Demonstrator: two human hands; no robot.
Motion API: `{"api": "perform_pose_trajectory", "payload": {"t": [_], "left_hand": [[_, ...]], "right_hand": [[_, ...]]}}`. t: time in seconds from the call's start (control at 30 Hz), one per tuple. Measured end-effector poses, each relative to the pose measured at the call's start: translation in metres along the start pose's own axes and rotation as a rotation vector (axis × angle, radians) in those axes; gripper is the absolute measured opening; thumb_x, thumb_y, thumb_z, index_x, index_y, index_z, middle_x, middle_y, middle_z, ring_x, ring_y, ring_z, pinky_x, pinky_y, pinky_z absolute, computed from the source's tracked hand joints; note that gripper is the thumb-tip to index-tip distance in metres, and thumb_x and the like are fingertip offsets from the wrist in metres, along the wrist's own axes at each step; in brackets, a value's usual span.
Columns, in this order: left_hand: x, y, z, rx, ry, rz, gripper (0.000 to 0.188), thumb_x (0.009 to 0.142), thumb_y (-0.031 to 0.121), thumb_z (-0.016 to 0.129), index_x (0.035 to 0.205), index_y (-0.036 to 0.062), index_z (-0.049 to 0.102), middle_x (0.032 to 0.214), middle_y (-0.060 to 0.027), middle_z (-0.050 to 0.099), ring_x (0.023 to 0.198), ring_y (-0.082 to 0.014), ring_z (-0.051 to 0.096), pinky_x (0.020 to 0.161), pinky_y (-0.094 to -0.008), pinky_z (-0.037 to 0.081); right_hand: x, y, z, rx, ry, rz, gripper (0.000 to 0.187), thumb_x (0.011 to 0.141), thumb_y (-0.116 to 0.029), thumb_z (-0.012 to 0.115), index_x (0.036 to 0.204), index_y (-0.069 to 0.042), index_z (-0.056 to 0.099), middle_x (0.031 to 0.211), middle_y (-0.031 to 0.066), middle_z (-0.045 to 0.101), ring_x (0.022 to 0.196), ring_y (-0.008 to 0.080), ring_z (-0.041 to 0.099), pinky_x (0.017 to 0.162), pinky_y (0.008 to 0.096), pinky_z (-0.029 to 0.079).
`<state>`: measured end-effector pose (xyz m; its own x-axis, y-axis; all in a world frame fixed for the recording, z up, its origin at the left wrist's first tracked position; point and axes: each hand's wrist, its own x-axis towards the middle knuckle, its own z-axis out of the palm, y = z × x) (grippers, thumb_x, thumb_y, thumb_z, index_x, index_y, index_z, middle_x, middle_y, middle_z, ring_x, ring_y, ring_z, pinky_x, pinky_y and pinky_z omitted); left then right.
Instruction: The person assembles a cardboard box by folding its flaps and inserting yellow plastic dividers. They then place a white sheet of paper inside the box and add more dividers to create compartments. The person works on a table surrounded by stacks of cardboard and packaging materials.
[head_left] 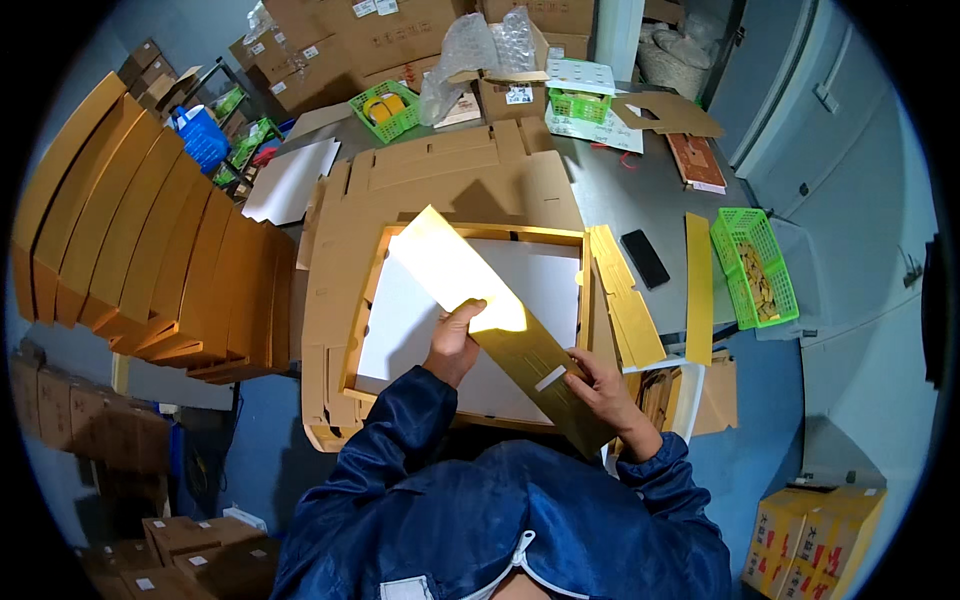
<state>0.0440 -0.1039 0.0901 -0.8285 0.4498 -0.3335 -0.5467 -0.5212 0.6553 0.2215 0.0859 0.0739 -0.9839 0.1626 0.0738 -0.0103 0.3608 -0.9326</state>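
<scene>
A long gold cardboard strip [520, 362] slants across the middle of the view, its far end shining brightly. My left hand [455, 345] grips its left edge near the middle, thumb on top. Closer to my body, my right hand [603, 393] grips the right edge, fingers by a small white sticker [550, 378] on the strip. Beneath the strip lies a shallow gold-rimmed box [366, 335] with a white sheet [400, 325] inside. The strip hides part of the box.
Flat brown cardboard [420, 170] lies under the box. Right of it are slotted gold strips [625, 300], a phone [645, 258], a plain gold strip [699, 285] and a green basket [745, 225] of small pieces. Gold boxes [150, 230] stand in a row at left.
</scene>
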Motion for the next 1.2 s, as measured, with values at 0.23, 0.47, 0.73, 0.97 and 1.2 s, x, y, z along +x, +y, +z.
{"api": "perform_pose_trajectory", "payload": {"t": [0.23,0.47,0.73,0.97,1.2], "left_hand": [[0.008,-0.015,-0.006,-0.073,-0.1,-0.126,0.027,0.084,0.001,0.058,0.11,-0.0014,0.058,0.105,-0.0107,0.062,0.098,-0.0245,0.059,0.089,-0.0394,0.047],[0.005,-0.016,0.049,0.162,-0.307,-0.254,0.035,0.09,0.01,0.048,0.124,-0.0015,0.048,0.121,-0.0124,0.055,0.11,-0.0251,0.054,0.097,-0.0397,0.042],[0.018,-0.029,0.033,0.107,-0.336,-0.384,0.034,0.093,0.013,0.045,0.126,0.0023,0.046,0.117,-0.0105,0.055,0.108,-0.0223,0.054,0.098,-0.0381,0.042],[0.022,-0.041,0.04,0.102,-0.404,-0.363,0.032,0.095,0.012,0.044,0.125,0.0,0.046,0.12,-0.0098,0.054,0.111,-0.0216,0.053,0.1,-0.0366,0.04],[0.023,-0.048,0.047,0.118,-0.463,-0.332,0.031,0.096,0.013,0.045,0.123,-0.0011,0.048,0.122,-0.009,0.055,0.114,-0.0222,0.052,0.1,-0.0367,0.039]], "right_hand": [[0.009,0.004,-0.018,0.067,-0.108,-0.065,0.033,0.092,-0.017,0.054,0.121,-0.002,0.053,0.096,0.0135,0.065,0.08,0.0214,0.063,0.067,0.0294,0.05],[0.099,-0.014,-0.022,0.501,-0.248,-0.091,0.049,0.089,-0.014,0.055,0.136,-0.008,0.041,0.125,0.0084,0.052,0.103,0.0137,0.052,0.076,0.0251,0.048],[0.098,-0.022,-0.027,0.578,-0.159,-0.082,0.015,0.086,-0.011,0.06,0.1,-0.004,0.061,0.08,-0.0009,0.06,0.07,0.0062,0.053,0.062,0.0215,0.045],[0.1,0.0,-0.025,0.613,0.001,-0.012,0.014,0.085,-0.013,0.064,0.092,-0.003,0.059,0.08,0.0008,0.061,0.071,0.0076,0.054,0.064,0.0228,0.045],[0.109,0.013,-0.038,0.434,-0.056,0.056,0.02,0.081,-0.019,0.068,0.088,-0.002,0.059,0.077,0.0016,0.058,0.07,0.009,0.053,0.061,0.0242,0.044]]}}
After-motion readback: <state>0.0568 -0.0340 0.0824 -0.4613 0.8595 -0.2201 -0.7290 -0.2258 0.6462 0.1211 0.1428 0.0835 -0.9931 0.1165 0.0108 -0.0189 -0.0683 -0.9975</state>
